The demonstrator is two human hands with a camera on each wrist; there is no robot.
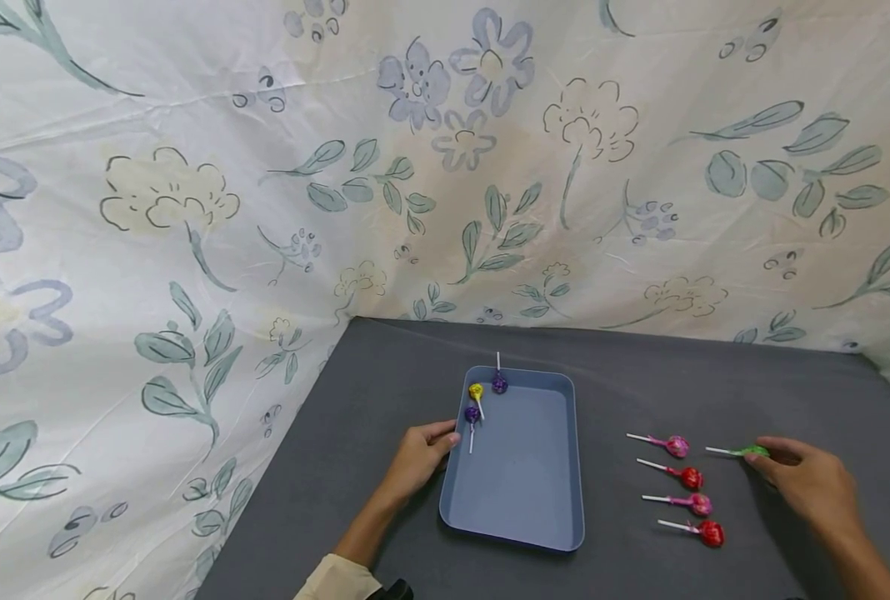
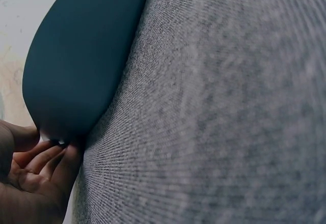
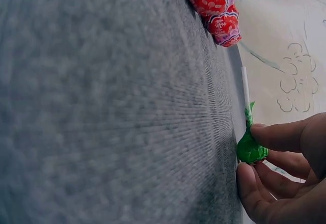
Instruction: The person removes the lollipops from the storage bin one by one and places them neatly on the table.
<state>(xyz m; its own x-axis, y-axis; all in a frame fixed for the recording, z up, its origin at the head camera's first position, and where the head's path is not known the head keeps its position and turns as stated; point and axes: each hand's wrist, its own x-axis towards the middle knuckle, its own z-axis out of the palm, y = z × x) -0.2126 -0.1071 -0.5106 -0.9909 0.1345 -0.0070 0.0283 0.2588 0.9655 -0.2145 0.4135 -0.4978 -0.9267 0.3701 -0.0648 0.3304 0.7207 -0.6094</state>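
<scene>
With the clock face centred on the blue tray (image 1: 520,492) and 12 o'clock at the top of the head view, the left hand (image 1: 418,458) is positioned at 9 o'clock. The tray edge is gripped there, with the thumb placed above and the fingers below. The right hand (image 1: 812,479) is positioned at 3 o'clock, well apart from the tray. The wrapped head of a green lollipop (image 3: 251,150) is held between its thumb and narrowly set fingers; the white stick is directed toward 9 o'clock. Contact between this lollipop and the grey desk (image 1: 625,392) cannot be confirmed.

Between the tray and the right hand, four lollipops are laid in a slanting row from 11 to 5 o'clock: upper pink lollipop (image 1: 677,447), upper red lollipop (image 1: 692,477), lower pink lollipop (image 1: 701,504) and lower red lollipop (image 1: 712,533). Their sticks are pointed between 9 and 10 o'clock.

Inside the tray, one purple lollipop (image 1: 499,383) is located near 12 o'clock, its stick extended over the rim; a yellow lollipop (image 1: 476,391) is located at 11 o'clock, and a second purple lollipop (image 1: 472,413) between 10 and 11.
</scene>
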